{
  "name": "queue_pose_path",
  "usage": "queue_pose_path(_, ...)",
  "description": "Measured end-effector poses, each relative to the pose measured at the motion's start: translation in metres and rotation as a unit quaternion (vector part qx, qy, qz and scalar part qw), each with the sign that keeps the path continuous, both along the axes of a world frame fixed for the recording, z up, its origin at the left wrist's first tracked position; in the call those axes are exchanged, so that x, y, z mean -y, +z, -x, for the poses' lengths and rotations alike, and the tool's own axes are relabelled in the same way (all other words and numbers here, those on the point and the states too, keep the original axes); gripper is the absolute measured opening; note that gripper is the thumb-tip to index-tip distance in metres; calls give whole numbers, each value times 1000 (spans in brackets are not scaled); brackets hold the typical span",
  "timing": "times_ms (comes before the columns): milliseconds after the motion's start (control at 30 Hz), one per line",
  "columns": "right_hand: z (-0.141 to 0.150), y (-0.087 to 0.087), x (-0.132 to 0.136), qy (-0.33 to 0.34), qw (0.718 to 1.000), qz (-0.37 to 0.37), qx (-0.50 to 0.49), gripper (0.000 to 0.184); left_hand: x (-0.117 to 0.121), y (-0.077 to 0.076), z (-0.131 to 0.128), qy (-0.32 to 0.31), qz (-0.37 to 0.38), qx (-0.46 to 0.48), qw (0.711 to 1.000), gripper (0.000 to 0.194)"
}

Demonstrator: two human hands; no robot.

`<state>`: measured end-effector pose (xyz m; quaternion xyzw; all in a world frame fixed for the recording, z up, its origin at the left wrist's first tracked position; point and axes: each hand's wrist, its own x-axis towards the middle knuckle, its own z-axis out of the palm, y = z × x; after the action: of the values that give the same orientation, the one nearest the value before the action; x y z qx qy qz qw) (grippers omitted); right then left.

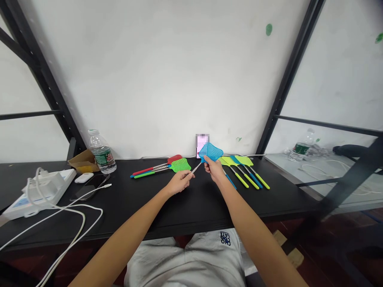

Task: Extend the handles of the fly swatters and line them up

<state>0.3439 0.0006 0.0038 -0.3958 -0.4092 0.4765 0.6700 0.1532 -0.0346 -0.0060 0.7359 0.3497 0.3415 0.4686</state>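
Two hands of mine are on one blue swatter [213, 152], raised over the desk [191, 209] near its wall side: my left hand [179, 182] is closed to a pinch on the thin shaft, my right hand [213, 169] curled in with the thumb against the base of the mesh head. I judge it light, the shaft stiff but slim and perhaps smooth enough to roll between fingertips, the mesh bendy and not fragile; the shaft or the head's firm neck is where I'd take hold. Its long axis slants from my left fingers up to the right, the head pointing away from me toward the wall [167, 87]; I cannot tell where its grip end is. Just behind the head, a lit phone [201, 146] leans upright on the wall. Beside my left hand lie a green swatter [180, 164] and a red swatter [175, 159], handles pointing left; beyond my right, yellow-green swatters [245, 160] fan out, blue handles among them, grips toward me. Farther left stands a water bottle [103, 154].
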Motion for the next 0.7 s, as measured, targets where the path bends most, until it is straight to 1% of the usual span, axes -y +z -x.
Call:
queue_pose_path(200,6,-2,5,45,999,-15,17,39,0,0,-1,5,-6,7,1000,41)
queue_pose_path(500,12,-4,7,51,999,-8,15,44,0,-1,-1,13,-14,2,1000,39)
queue_pose_path(700,17,-7,7,55,998,-24,8,44,-2,-6,-2,23,-32,10,999,39)
